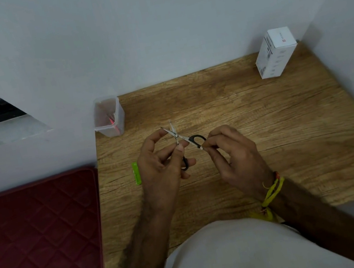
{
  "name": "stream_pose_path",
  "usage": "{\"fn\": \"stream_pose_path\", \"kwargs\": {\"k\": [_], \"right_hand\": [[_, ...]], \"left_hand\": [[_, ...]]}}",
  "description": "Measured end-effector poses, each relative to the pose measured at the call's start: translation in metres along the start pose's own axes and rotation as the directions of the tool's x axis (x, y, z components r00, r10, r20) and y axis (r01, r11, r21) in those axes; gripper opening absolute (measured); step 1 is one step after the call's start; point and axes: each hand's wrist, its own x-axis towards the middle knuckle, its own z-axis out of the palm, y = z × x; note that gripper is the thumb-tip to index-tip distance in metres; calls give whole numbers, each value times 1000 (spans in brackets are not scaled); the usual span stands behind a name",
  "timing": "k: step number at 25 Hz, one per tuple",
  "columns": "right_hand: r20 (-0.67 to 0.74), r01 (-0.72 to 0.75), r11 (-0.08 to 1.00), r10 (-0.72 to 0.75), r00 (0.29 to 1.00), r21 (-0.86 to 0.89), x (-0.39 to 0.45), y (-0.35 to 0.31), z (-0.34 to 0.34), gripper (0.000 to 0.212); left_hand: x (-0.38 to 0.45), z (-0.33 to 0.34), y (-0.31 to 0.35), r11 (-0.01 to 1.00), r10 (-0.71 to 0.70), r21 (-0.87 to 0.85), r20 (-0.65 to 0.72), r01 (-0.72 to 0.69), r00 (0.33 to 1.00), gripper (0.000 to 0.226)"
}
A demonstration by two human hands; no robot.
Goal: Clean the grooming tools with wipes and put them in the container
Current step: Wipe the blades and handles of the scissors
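Bare table (pixel 249 109) lies open between the container (pixel 109 117) at the far-left corner and the white box (pixel 275 55) far right; walls close both sides

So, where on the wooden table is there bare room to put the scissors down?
Bare wood lies right of the right hand, up to the white box in the far right corner, and between the clear container and that box. It is crowded near the left hand, which holds the scissors beside a green item.

Left hand (pixel 160 160) and right hand (pixel 229 153) hold open scissors (pixel 183 140) — above wooden table (pixel 263 118), clear container (pixel 109 117) behind
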Motion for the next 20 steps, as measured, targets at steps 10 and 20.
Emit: {"fn": "stream_pose_path", "kwargs": {"k": [10,20], "right_hand": [[-27,-80,997,80,996,2,0,2,-1,9],[-126,-99,995,98,987,0,4,-4,2,6]], "left_hand": [[-4,3,0,1000,20,6,0,-20,1000,35],[-8,6,4,999,25,22,18,-25,1000,35]]}}
